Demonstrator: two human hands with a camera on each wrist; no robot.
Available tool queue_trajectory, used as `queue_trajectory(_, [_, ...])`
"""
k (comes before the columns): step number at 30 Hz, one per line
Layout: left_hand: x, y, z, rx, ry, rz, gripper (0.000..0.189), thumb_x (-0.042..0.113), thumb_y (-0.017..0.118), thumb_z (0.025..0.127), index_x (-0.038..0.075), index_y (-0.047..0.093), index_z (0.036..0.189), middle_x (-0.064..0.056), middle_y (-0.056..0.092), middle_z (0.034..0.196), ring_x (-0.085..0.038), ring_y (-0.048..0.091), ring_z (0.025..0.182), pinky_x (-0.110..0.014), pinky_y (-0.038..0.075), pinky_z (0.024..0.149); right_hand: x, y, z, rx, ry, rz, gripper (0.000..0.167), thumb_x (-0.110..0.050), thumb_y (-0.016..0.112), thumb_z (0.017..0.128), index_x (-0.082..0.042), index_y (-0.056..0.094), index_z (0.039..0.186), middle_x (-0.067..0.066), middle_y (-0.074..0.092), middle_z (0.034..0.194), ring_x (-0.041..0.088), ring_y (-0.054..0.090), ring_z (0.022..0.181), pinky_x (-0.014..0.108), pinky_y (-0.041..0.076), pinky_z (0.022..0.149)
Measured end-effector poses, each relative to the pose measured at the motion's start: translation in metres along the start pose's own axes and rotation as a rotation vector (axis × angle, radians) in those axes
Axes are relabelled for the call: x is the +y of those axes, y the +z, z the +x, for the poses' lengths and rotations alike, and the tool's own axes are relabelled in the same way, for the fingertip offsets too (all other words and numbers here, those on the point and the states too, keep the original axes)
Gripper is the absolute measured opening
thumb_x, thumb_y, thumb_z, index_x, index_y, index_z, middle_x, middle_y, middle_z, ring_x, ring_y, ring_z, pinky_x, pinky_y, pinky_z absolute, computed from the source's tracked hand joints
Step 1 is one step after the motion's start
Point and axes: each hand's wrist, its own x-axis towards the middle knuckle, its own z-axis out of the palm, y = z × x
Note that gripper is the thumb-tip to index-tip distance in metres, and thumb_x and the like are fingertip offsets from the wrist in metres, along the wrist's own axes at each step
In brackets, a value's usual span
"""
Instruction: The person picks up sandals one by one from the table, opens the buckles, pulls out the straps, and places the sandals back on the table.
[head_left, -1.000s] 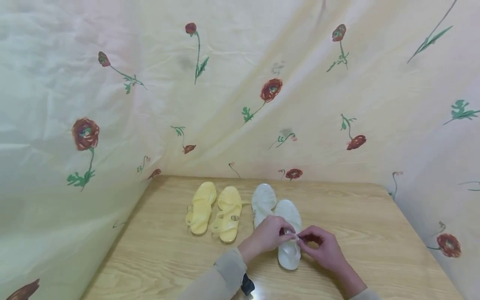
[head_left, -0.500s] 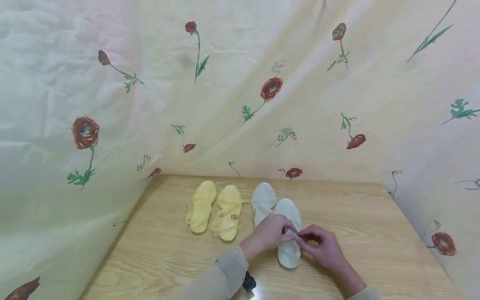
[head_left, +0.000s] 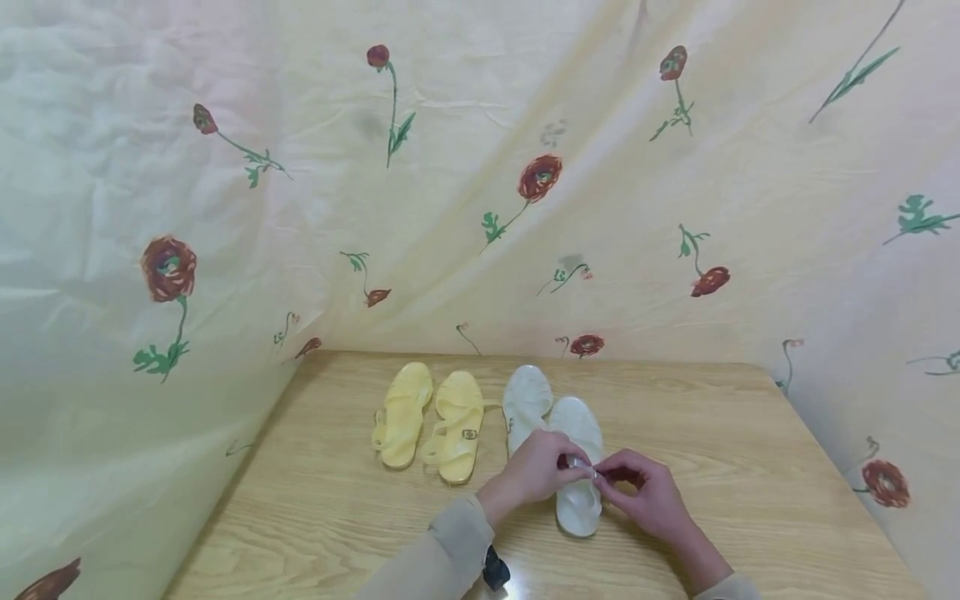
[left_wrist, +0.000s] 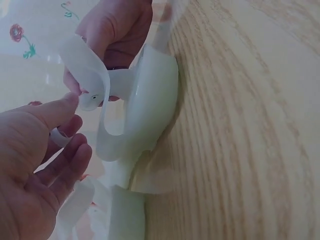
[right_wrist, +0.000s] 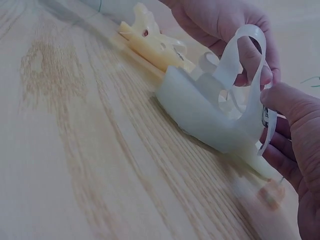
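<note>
A white jelly sandal (head_left: 576,423) lies sole down on the table, toe pointing away from me. Its ankle strap (right_wrist: 230,60) stands up in a loop above the heel. My left hand (head_left: 534,468) pinches the strap between thumb and fingertips. From the other side, my right hand (head_left: 647,493) pinches the strap beside a small metal buckle (right_wrist: 265,116). Both sets of fingertips meet at the buckle, and the fingers partly hide it. The second white sandal (head_left: 527,393) sits just left of the first, its heel half covered by my left hand.
Two yellow sandals (head_left: 407,408) stand side by side to the left, their straps hanging loose on the left sides. The wooden table (head_left: 300,525) ends at a flowered cloth (head_left: 450,208) hung behind and along both sides. A black object (head_left: 495,570) shows under my left wrist.
Both hands stay at the strap, with only tiny finger movements around the buckle. The sandals have not moved on the table.
</note>
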Motion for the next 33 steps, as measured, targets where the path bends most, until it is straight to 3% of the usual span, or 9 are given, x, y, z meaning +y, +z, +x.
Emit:
queue_trajectory(10, [0.004, 0.004, -0.004, 0.057, -0.014, -0.051, 0.014, 0.029, 0.081, 0.096, 0.017, 0.085, 0.103, 0.008, 0.079, 0.09, 0.008, 0.051, 0.071, -0.005, 0.04, 0.064, -0.001, 0.0, -0.001, 0.007, 0.008, 0.006, 0.025, 0.015, 0.079, 0.085, -0.001, 0.073, 0.103, 0.011, 0.075, 0.096, 0.01, 0.073, 0.087, 0.021, 0.063, 0.079])
queue_trajectory(13, [0.008, 0.0, -0.002, 0.033, -0.002, 0.03, 0.014, 0.031, 0.08, 0.097, 0.019, 0.085, 0.104, 0.009, 0.079, 0.091, 0.006, 0.052, 0.073, -0.006, 0.039, 0.067, -0.001, 0.0, 0.0, -0.002, 0.004, -0.001, 0.026, 0.016, 0.078, 0.085, -0.002, 0.073, 0.103, 0.012, 0.075, 0.096, 0.01, 0.073, 0.087, 0.022, 0.063, 0.079])
queue_trajectory(19, [0.017, -0.008, 0.011, -0.036, 0.124, 0.377, 0.022, 0.044, 0.081, 0.094, 0.03, 0.084, 0.111, 0.014, 0.08, 0.099, -0.002, 0.057, 0.082, -0.01, 0.04, 0.071, -0.001, -0.004, 0.002, 0.013, 0.018, -0.009, 0.021, 0.009, 0.081, 0.087, -0.005, 0.074, 0.101, 0.009, 0.076, 0.096, 0.015, 0.075, 0.087, 0.023, 0.064, 0.079])
queue_trajectory(22, [0.02, -0.009, 0.015, -0.073, 0.151, 0.467, 0.02, 0.046, 0.08, 0.095, 0.035, 0.084, 0.111, 0.016, 0.081, 0.101, -0.003, 0.059, 0.083, -0.011, 0.042, 0.07, 0.001, -0.004, 0.001, 0.015, 0.021, -0.009, 0.026, 0.016, 0.079, 0.084, -0.003, 0.073, 0.1, 0.011, 0.076, 0.095, 0.013, 0.076, 0.087, 0.024, 0.065, 0.078])
queue_trajectory(26, [0.02, -0.007, 0.015, -0.09, 0.151, 0.491, 0.019, 0.047, 0.078, 0.096, 0.035, 0.084, 0.11, 0.017, 0.082, 0.1, -0.002, 0.058, 0.079, -0.011, 0.04, 0.067, 0.003, -0.003, -0.001, 0.018, 0.028, -0.01, 0.033, 0.022, 0.078, 0.079, -0.003, 0.072, 0.1, 0.012, 0.076, 0.094, 0.007, 0.075, 0.088, 0.024, 0.065, 0.078])
queue_trajectory(33, [0.015, -0.003, 0.011, -0.057, 0.152, 0.453, 0.02, 0.048, 0.076, 0.096, 0.035, 0.084, 0.109, 0.018, 0.082, 0.097, -0.001, 0.05, 0.074, -0.009, 0.032, 0.064, 0.004, 0.0, 0.0, 0.04, -0.029, -0.014, 0.04, 0.025, 0.078, 0.074, -0.004, 0.072, 0.101, 0.011, 0.076, 0.094, 0.005, 0.075, 0.087, 0.023, 0.064, 0.075])
